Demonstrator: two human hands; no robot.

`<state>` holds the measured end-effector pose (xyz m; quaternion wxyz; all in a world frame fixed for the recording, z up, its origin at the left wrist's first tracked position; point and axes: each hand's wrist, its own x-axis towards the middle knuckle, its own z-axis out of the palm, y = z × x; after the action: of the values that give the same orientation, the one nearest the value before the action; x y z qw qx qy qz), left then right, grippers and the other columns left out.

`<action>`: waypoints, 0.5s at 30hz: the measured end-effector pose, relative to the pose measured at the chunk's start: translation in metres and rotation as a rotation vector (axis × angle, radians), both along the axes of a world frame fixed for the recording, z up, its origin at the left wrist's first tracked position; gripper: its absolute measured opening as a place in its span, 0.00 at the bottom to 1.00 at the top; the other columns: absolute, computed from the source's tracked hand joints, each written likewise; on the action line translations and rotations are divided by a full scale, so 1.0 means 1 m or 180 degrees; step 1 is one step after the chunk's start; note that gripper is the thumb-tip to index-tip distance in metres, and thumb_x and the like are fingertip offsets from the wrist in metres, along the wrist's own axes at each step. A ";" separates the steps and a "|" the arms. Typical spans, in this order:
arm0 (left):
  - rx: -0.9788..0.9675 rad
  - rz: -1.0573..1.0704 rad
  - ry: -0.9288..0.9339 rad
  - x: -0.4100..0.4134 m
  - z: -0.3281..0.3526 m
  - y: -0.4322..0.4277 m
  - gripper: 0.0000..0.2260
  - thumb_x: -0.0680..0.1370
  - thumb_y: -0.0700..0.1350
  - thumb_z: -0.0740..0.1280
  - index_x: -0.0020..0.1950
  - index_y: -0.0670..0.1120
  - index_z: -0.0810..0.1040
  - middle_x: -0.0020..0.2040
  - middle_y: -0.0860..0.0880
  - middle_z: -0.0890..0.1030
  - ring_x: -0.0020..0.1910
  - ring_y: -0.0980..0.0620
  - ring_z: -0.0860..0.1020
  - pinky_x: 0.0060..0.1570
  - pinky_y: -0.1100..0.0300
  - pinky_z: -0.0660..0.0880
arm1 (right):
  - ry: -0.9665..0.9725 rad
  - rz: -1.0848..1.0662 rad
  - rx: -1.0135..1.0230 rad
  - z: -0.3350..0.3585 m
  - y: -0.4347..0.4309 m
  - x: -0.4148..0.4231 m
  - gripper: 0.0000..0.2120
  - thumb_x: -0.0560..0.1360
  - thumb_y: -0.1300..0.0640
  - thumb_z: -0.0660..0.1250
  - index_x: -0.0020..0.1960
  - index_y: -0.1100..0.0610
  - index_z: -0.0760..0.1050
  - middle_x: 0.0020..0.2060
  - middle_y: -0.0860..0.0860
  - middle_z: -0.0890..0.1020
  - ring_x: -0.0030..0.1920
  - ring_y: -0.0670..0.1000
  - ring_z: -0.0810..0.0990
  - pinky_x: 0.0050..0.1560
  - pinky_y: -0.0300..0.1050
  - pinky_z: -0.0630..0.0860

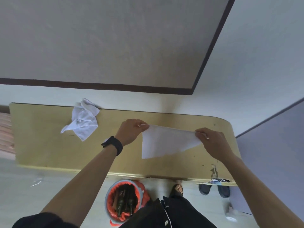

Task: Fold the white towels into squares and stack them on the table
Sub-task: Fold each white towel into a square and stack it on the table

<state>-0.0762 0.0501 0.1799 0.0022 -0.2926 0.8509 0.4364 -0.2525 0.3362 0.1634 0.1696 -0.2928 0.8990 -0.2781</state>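
A white towel (pixel 166 142) hangs stretched between my two hands above the yellow wooden table (pixel 49 145), its lower corner drooping toward the tabletop. My left hand (pixel 131 131), with a black watch on the wrist, pinches the towel's upper left corner. My right hand (pixel 212 142) pinches the upper right corner. A second white towel (pixel 83 120) lies crumpled on the table's far left part, near the wall.
The table runs along a white wall and ends in a rounded right corner. Under its near edge stands a bin with a red liner (pixel 126 201) holding bottles. Dark slippers (pixel 213 190) lie on the floor at right, and my foot (pixel 178 189) is near them.
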 end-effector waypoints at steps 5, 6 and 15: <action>-0.0185 0.0443 0.0321 -0.040 0.003 0.000 0.04 0.78 0.51 0.70 0.49 0.55 0.84 0.42 0.56 0.83 0.43 0.59 0.79 0.47 0.63 0.73 | 0.0327 -0.0261 -0.0038 0.014 -0.016 -0.045 0.08 0.78 0.46 0.67 0.49 0.49 0.81 0.42 0.43 0.84 0.46 0.48 0.81 0.49 0.48 0.77; -0.0232 0.0493 0.0377 -0.046 0.003 -0.002 0.02 0.77 0.51 0.70 0.48 0.56 0.83 0.41 0.57 0.82 0.42 0.61 0.79 0.45 0.64 0.72 | 0.0385 -0.0324 -0.0085 0.017 -0.020 -0.052 0.08 0.78 0.46 0.67 0.49 0.49 0.81 0.42 0.44 0.84 0.45 0.48 0.80 0.49 0.48 0.78; -0.1233 0.0404 0.0603 -0.067 -0.022 0.007 0.05 0.80 0.51 0.67 0.51 0.54 0.83 0.54 0.55 0.78 0.52 0.54 0.74 0.48 0.56 0.73 | 0.0878 -0.0362 -0.0424 -0.010 -0.012 -0.077 0.06 0.79 0.53 0.67 0.53 0.50 0.83 0.53 0.45 0.82 0.55 0.49 0.77 0.51 0.45 0.73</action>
<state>-0.1433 0.0572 0.1582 -0.1614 -0.2982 0.8951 0.2896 -0.3298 0.3247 0.1533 0.0088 -0.2874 0.9084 -0.3034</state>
